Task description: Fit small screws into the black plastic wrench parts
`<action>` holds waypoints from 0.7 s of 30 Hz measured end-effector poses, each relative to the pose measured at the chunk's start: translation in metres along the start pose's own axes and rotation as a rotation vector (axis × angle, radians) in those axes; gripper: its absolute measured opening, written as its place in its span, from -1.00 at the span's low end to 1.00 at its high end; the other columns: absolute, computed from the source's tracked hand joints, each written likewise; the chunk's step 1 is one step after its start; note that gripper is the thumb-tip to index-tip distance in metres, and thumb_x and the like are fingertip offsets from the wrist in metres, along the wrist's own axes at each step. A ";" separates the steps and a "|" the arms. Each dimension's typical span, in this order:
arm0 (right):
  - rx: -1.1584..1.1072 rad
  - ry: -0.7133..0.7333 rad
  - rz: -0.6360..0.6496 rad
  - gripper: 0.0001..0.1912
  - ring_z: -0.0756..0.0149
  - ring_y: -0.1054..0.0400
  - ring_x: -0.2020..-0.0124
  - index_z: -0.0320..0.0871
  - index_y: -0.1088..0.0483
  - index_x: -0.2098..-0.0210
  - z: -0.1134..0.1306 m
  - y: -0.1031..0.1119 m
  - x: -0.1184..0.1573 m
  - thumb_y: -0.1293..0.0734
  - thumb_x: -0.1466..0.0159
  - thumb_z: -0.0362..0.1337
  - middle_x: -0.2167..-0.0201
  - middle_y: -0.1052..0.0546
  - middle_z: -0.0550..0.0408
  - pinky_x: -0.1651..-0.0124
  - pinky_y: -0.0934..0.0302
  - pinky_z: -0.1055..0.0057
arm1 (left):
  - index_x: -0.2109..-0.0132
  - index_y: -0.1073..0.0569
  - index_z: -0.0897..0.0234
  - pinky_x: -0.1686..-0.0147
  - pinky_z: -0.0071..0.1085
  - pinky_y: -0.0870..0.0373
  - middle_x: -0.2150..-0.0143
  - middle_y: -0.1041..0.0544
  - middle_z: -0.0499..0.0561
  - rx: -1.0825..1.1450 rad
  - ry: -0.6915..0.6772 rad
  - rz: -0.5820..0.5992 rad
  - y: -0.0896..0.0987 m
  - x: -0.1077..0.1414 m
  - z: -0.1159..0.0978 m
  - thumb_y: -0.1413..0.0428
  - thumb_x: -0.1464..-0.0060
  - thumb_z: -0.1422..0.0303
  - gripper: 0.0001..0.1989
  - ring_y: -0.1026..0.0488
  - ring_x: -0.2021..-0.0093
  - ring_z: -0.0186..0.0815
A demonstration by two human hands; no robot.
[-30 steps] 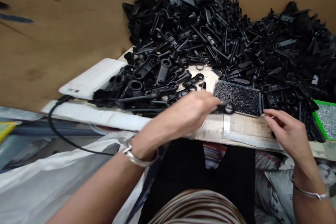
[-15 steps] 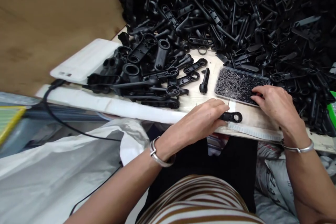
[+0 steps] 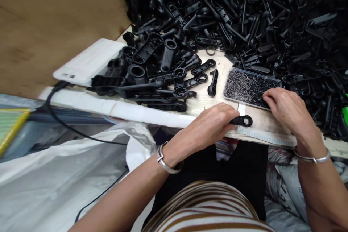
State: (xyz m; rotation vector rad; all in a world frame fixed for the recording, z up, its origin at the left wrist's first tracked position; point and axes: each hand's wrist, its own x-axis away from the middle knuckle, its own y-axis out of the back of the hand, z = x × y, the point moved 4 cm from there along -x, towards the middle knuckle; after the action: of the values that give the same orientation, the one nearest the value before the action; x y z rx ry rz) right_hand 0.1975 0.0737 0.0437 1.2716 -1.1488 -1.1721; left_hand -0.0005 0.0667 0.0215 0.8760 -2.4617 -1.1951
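My left hand (image 3: 214,121) is closed around one end of a black plastic handle part (image 3: 244,120), whose ringed end sticks out to the right over the table's front edge. At the right corner of a shallow clear box (image 3: 236,98) is my right hand (image 3: 284,107), thumb and fingertips pinched together. Whatever lies between those fingertips is too small or hidden to make out. Many tiny dark pieces (image 3: 241,85) fill the box. A single black part (image 3: 213,83) lies on the table just left of it.
A huge heap of black plastic parts (image 3: 217,11) covers the back and right. More parts (image 3: 163,76) lie at the left beside a white flat panel (image 3: 88,61). A black cable (image 3: 81,137) hangs over the front edge near a white plastic sheet (image 3: 67,174).
My right hand's fingertips have come together and drawn slightly back toward the box's near right corner. My left hand keeps its hold on the handle part. The whole view has shifted a little.
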 end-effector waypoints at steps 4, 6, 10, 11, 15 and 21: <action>-0.382 0.117 0.020 -0.74 0.21 -0.44 0.31 -0.09 -0.52 0.33 0.014 0.007 0.026 -0.20 -0.32 -0.22 0.32 -0.58 0.05 0.24 -0.24 0.35 | 0.15 -0.46 0.31 0.16 -0.40 -0.34 0.24 -0.49 0.02 0.008 -0.008 -0.049 -0.003 0.001 0.000 -0.12 -0.15 0.54 -0.87 -0.42 0.16 -0.27; -0.552 0.129 0.074 -0.73 0.22 -0.46 0.31 -0.08 -0.54 0.32 0.023 0.002 0.042 -0.22 -0.32 -0.19 0.33 -0.60 0.07 0.24 -0.27 0.38 | 0.15 -0.46 0.32 0.16 -0.41 -0.35 0.25 -0.49 0.02 0.014 -0.015 -0.071 -0.005 0.002 0.001 -0.12 -0.14 0.55 -0.87 -0.42 0.16 -0.26; -0.668 0.012 0.060 -0.75 0.19 -0.48 0.32 -0.07 -0.56 0.27 0.038 -0.018 0.060 -0.23 -0.31 -0.21 0.32 -0.61 0.07 0.24 -0.27 0.37 | 0.18 -0.46 0.34 0.15 -0.39 -0.35 0.27 -0.50 0.03 0.000 -0.023 -0.091 -0.009 0.003 0.002 -0.11 -0.15 0.55 -0.90 -0.42 0.17 -0.26; -0.689 -0.015 0.060 -0.75 0.20 -0.47 0.36 -0.09 -0.56 0.30 0.041 -0.024 0.061 -0.23 -0.30 -0.21 0.36 -0.60 0.07 0.28 -0.25 0.38 | 0.18 -0.46 0.34 0.15 -0.38 -0.36 0.27 -0.49 0.03 -0.002 -0.028 -0.098 -0.010 0.003 0.002 -0.11 -0.15 0.55 -0.90 -0.42 0.18 -0.26; -0.813 -0.133 0.111 -0.76 0.37 -0.27 0.55 -0.17 -0.48 0.47 0.044 -0.038 0.058 -0.24 -0.23 -0.23 0.59 -0.43 0.16 0.46 -0.10 0.47 | 0.18 -0.48 0.35 0.15 -0.38 -0.37 0.28 -0.49 0.04 0.005 -0.045 -0.126 -0.011 0.003 0.004 -0.12 -0.14 0.54 -0.90 -0.43 0.19 -0.26; -0.938 -0.129 0.269 -0.82 0.45 -0.11 0.56 -0.19 -0.38 0.54 0.040 -0.034 0.048 -0.25 -0.13 -0.26 0.63 -0.28 0.22 0.51 0.04 0.51 | 0.21 -0.49 0.38 0.20 -0.39 -0.36 0.31 -0.49 0.05 -0.003 -0.019 -0.095 -0.011 0.001 0.005 -0.17 -0.11 0.54 -0.93 -0.43 0.24 -0.26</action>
State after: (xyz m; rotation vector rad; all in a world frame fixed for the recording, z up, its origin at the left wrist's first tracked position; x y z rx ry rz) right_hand 0.1616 0.0236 0.0076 0.3201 -0.6651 -1.3500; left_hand 0.0013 0.0640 0.0100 0.9951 -2.4571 -1.2440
